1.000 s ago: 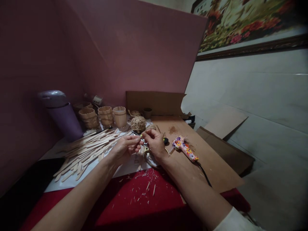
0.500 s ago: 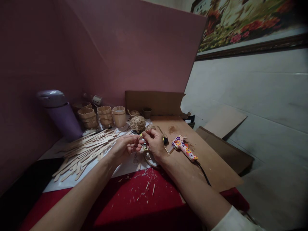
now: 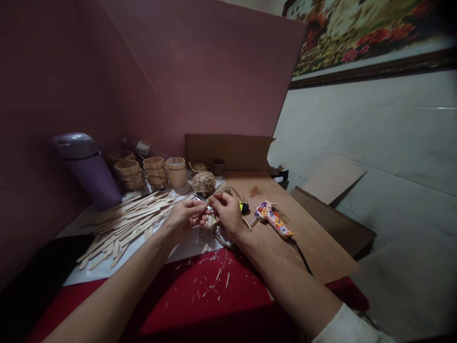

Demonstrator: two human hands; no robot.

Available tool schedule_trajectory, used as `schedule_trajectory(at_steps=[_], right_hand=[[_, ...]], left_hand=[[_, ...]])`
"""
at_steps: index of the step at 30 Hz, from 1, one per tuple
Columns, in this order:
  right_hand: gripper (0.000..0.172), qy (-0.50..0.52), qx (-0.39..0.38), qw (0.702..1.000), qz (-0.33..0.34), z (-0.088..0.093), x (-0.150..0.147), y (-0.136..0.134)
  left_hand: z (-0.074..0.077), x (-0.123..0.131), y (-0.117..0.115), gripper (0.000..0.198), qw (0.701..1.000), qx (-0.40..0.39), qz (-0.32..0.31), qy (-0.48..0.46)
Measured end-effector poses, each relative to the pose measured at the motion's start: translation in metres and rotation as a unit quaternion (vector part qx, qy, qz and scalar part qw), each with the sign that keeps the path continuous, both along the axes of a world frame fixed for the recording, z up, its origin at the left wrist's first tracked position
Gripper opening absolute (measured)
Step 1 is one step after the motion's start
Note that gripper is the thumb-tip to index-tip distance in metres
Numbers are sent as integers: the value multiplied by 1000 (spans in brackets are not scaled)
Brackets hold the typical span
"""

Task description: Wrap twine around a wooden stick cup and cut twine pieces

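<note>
Fingertips almost touching, my two hands meet over the middle of the table. My left hand is pinched, thumb against forefinger. My right hand pinches from the other side. Whatever lies between the fingertips is too small to make out. Just behind them sits a ball of twine, and loose twine strands lie behind the right hand. Partly hidden by that hand are a black and yellow object and a curved, ring-like handle. To the right rests a flower-patterned glue gun.
Many flat wooden sticks are spread at left on white paper. Behind them stand a purple flask and several wooden cups. A cardboard sheet covers the right side; wood scraps litter the red cloth.
A small yellow-green bit seen at the fingertips earlier no longer shows there. More of the black and yellow object is visible behind my right hand. Both hands stay in nearly the same place.
</note>
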State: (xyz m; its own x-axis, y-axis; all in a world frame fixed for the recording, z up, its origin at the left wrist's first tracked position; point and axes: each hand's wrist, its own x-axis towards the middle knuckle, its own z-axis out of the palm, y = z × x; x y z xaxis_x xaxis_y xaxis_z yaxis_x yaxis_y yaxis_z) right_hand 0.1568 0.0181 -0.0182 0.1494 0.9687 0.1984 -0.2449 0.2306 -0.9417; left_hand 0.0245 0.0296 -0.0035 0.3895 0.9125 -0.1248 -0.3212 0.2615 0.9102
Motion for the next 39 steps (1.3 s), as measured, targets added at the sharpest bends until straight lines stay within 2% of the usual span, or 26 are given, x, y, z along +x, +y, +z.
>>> schedule_trajectory(at_steps=[12, 23, 30, 39], right_hand=[[34, 4, -17, 1000, 21, -3, -1, 1], [21, -41, 20, 999, 12, -8, -3, 3], [21, -46, 26, 999, 6, -8, -1, 5], [26, 7, 2, 998, 64, -4, -1, 0]], left_hand=[[-3, -1, 2, 11, 999, 32, 23, 6], [-1, 2, -1, 21, 993, 85, 61, 51], [-3, 2, -2, 27, 993, 85, 70, 41], [1, 4, -5, 31, 990, 106, 72, 54]])
